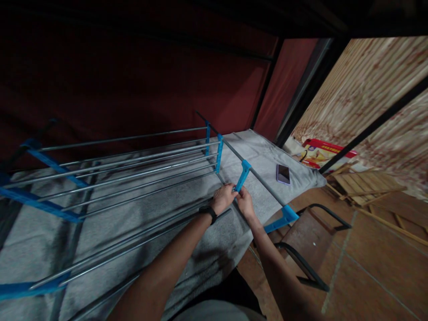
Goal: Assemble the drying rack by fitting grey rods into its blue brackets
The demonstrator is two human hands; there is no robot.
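A rack of blue plastic brackets and thin metal tubes lies over a grey cloth. At the lower end of one blue bracket (243,174), which hangs from a dark grey pole (267,186), both hands meet. My left hand (223,199), with a black band on the wrist, is closed around the end of a metal tube beside the bracket; its fingertips touch the bracket's tip. My right hand (245,203) is closed on the bracket's lower end from the near side. The exact joint between tube and bracket is hidden by the fingers.
The grey cloth (256,145) covers the surface under the rack, with a phone (283,174) near its right edge. A chair with black arms (310,238) stands at the right. Beyond lie a red and yellow box (321,154) and wooden slats (364,187).
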